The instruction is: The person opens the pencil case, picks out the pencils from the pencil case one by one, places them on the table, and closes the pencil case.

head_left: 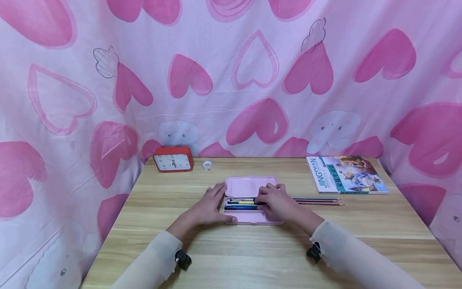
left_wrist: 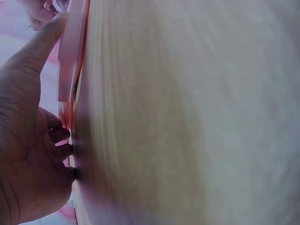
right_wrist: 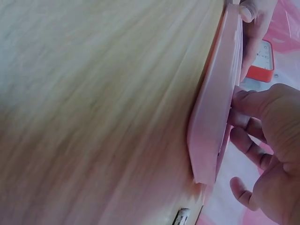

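Observation:
A pink pencil case [head_left: 249,217] lies unfolded on the table, its lid [head_left: 245,186] tipped back away from me. Several pens [head_left: 241,205], dark, blue and yellow, lie lengthwise in it. My left hand [head_left: 209,206] holds the case's left end, thumb on the front rim and fingers by the lid's side. My right hand [head_left: 279,202] reaches into the right half, fingers curled round the right ends of the pens. In the right wrist view its fingertips are hidden behind the case wall [right_wrist: 213,112]. Several pencils [head_left: 321,202] lie on the table right of that hand.
A red alarm clock [head_left: 173,159] stands at the back left, beside a small roll of tape [head_left: 207,165]. At the back right lies a book [head_left: 348,175] with an illustrated cover. A pink heart-patterned curtain [head_left: 223,80] hangs behind the wooden table [head_left: 238,257].

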Tool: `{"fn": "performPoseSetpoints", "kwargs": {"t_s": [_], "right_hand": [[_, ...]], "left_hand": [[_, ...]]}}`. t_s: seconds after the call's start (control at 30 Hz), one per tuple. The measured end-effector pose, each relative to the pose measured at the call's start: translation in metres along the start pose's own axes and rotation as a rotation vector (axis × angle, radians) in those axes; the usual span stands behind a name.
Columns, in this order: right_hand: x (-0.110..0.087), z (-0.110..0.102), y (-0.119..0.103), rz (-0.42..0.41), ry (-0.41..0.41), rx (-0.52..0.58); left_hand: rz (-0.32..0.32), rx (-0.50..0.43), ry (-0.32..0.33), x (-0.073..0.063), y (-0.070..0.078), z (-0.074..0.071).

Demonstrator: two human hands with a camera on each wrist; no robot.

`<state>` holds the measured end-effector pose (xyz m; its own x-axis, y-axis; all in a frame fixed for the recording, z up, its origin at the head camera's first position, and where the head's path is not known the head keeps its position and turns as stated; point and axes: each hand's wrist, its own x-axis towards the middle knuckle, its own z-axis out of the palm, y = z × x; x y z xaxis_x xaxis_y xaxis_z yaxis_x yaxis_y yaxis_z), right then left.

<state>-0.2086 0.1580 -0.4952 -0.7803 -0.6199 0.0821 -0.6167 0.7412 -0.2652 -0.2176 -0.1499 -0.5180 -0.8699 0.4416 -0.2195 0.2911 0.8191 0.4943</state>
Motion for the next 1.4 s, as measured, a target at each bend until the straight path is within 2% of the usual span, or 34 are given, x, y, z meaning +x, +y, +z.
{"fn": "performPoseSetpoints", "kwargs": {"t_s": [0.77,1.4], "right_hand": [[0.005,0.0,-0.012,0.091,-0.043,0.045],[0.005,-0.003,-0.011,0.062,-0.029,0.048]], "left_hand": [[0.019,0.004,-0.002,0.0,-0.001,-0.001],[0.011,-0.016,-0.004,0.0,0.0,-0.001]]}}
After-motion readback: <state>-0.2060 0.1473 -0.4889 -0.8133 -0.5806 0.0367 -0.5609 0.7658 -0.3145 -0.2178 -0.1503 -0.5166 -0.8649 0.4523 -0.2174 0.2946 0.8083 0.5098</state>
